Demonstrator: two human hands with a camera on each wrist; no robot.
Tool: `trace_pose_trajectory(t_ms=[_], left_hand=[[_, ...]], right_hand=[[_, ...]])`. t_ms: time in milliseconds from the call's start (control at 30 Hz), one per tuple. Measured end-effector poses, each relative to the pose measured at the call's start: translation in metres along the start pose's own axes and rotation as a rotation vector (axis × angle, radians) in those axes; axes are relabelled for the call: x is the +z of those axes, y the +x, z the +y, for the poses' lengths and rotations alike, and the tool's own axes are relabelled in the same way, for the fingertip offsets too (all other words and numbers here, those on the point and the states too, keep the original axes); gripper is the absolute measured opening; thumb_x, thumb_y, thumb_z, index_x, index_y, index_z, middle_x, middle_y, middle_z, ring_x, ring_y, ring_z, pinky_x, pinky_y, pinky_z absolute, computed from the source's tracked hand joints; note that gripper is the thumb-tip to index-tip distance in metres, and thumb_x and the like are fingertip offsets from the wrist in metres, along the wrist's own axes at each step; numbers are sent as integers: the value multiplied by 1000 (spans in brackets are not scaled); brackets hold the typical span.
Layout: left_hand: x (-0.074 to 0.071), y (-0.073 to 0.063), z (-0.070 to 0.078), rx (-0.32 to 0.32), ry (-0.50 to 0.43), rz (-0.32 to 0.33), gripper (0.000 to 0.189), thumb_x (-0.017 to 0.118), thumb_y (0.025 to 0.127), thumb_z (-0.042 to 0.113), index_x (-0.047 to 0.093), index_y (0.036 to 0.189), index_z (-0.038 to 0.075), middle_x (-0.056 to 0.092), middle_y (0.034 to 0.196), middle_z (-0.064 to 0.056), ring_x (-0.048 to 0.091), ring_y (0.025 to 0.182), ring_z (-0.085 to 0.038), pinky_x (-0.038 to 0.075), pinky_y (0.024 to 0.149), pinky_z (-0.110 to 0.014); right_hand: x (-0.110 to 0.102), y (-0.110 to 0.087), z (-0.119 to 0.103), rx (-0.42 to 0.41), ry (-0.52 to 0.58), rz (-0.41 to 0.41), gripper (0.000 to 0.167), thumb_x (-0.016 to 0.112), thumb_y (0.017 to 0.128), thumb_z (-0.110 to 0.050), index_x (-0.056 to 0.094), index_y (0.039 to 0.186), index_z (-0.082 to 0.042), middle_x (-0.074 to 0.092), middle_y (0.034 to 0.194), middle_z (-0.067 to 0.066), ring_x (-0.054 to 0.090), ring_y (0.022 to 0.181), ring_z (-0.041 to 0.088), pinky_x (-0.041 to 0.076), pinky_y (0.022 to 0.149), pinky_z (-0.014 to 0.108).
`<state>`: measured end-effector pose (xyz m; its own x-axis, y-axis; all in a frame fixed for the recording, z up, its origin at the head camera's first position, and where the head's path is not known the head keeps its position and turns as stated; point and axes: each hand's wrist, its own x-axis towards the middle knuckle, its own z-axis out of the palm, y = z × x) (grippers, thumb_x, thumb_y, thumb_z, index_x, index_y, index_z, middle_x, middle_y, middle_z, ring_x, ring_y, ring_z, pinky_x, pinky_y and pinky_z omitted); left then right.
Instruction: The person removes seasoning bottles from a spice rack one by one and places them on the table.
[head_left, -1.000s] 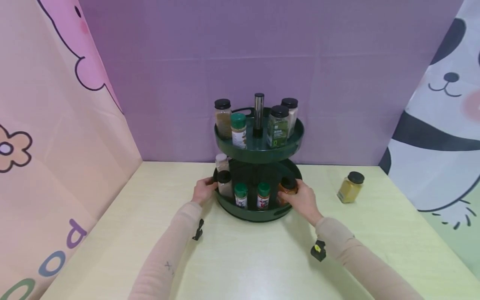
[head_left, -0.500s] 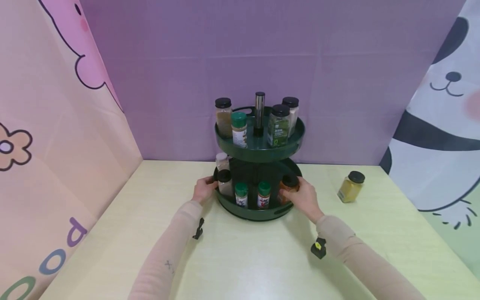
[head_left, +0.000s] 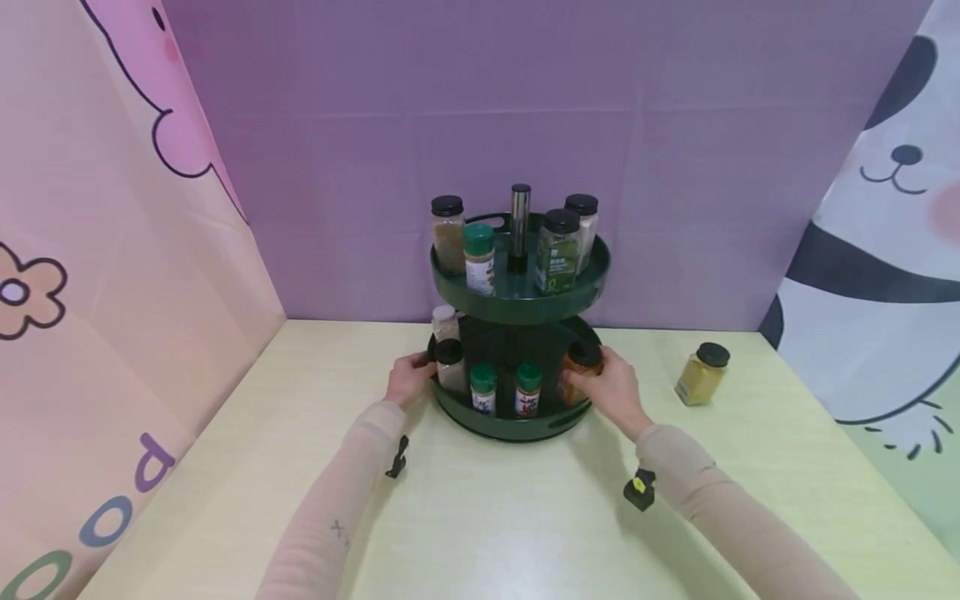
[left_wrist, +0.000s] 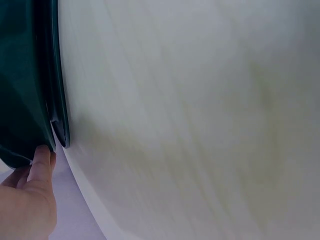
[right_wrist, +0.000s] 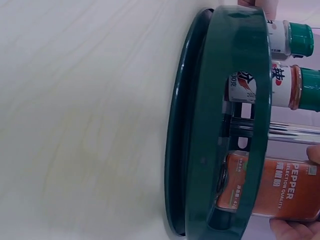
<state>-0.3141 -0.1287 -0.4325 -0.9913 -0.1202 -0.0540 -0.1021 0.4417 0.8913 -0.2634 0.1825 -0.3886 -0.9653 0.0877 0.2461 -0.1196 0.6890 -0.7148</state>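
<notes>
A dark green two-tier spice rack stands on the table. My left hand grips the left side of its lower tray; in the left wrist view, the fingers pinch the tray's rim. At the tray's right side my right hand holds a black-lidded jar of orange-red pepper powder, upright inside the rim. Two green-capped spice bottles stand at the front of that tray. Left of them are a black-lidded jar and a white-capped bottle.
Spice jars also stand on the upper tray, among them a green-labelled jar and a green-capped bottle. A yellow spice jar sits apart on the table at right. Behind the table hangs a purple backdrop.
My right hand has shifted slightly right and away from me, carrying the pepper jar closer to the lower tray's right rim. My left hand has stayed in place.
</notes>
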Motion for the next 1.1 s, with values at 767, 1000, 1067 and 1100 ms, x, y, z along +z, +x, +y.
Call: trace_pose_trajectory(t_ms=[767, 1000, 1067, 1100], left_hand=[[0, 3, -2, -10, -8, -1, 41, 53, 89, 17, 53, 126, 2, 57, 125, -18, 50, 118, -30, 39, 101, -40], [0, 2, -1, -13, -8, -8, 41, 53, 89, 17, 53, 127, 2, 56, 125, -18, 50, 118, -30, 39, 101, -40], [0, 2, -1, -11, -5, -6, 41, 53, 89, 17, 53, 127, 2, 56, 125, -19, 50, 118, -31, 39, 101, -40], [0, 1, -1, -9, -4, -6, 41, 53, 89, 17, 53, 127, 2, 56, 125, -19, 50, 118, -31, 39, 101, -40]], right_hand=[[-27, 9, -11, -50, -13, 27, 43, 70, 78, -28, 56, 106, 2, 65, 98, 22, 60, 86, 32, 47, 71, 38], [-32, 10, -9, -56, -11, 26, 42, 69, 78, -28, 58, 107, 0, 65, 97, 21, 60, 86, 31, 46, 71, 37], [-34, 11, -9, -52, -10, 25, 42, 69, 79, -28, 57, 107, 1, 65, 98, 21, 59, 87, 32, 47, 72, 38], [-34, 11, -8, -51, -11, 26, 43, 69, 79, -29, 57, 107, 1, 65, 98, 21, 59, 87, 32, 46, 72, 38]])
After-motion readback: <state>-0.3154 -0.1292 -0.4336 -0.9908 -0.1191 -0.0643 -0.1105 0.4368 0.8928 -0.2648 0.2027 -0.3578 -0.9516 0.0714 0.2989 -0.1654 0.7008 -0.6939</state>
